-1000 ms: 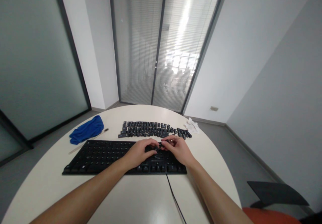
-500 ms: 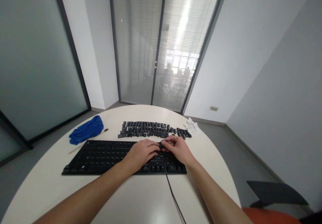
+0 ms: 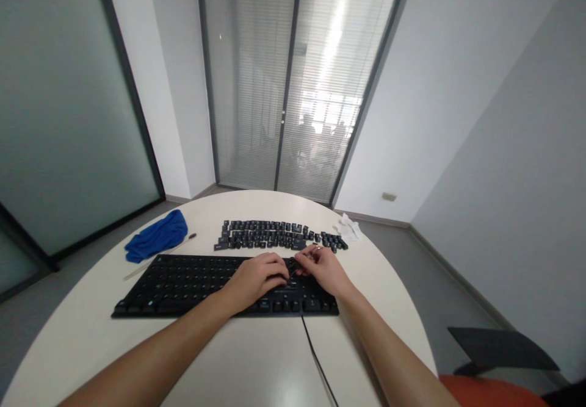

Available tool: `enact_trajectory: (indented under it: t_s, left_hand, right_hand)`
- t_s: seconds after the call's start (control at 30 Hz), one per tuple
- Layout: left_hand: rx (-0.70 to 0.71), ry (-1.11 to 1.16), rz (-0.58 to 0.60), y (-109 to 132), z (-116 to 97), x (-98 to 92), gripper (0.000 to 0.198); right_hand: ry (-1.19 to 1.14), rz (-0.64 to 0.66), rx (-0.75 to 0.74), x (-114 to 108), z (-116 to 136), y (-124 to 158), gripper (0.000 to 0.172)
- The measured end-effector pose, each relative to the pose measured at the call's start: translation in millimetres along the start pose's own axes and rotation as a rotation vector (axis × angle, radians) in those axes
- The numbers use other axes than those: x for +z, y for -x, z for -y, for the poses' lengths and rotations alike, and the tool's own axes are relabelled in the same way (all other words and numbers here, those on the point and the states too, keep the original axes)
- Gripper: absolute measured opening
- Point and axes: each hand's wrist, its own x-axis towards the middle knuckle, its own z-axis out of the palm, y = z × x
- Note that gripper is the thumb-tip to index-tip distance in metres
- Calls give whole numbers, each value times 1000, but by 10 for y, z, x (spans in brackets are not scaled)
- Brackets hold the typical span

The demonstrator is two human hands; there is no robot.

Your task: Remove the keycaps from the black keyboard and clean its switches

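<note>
A black keyboard [image 3: 192, 279] lies on the table, with most of its keycaps off and the switches bare; the row along its near edge still carries dark keycaps. My left hand [image 3: 260, 277] rests on it right of the middle, palm down, fingers loosely bent and a little apart. Close beside it, my right hand [image 3: 323, 270] is pinched at thumb and forefinger over the keyboard's right part. Something small and dark shows at those fingertips, too blurred to name. Loose black keycaps [image 3: 260, 235] lie in rows just beyond the keyboard.
A blue cloth [image 3: 158, 236] lies at the left, with a thin brush [image 3: 178, 246] beside it. Crumpled white tissue [image 3: 348, 228] sits at the far right of the round white table [image 3: 256, 358]. A black cable [image 3: 315, 355] runs towards me. A chair [image 3: 503, 349] stands at the right.
My left fingertips have drawn slightly left, away from the right hand's fingers. The right hand stays pinched in nearly the same place. The keycaps and cloth have not moved.
</note>
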Motion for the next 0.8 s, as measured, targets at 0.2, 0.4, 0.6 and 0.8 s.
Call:
enact_trajectory:
  t_s: [0.2,0.4,0.6,0.8]
  left_hand:
    - [-123,363,-50,-25,25,-31,7]
    - [-366,509,-211,-39,122,27,22]
    - [-410,583,-231,-54,146,56,30]
    - [-423,639,-203,-60,125,55,34]
  right_hand:
    - [-122,-73,51,-2,-75,-35,43]
    - [-127,-88,-123,-62,-44,-4,43]
    - [132,-5,-257,-21,101,79,40]
    - [264,115,-309,65,179,133,31]
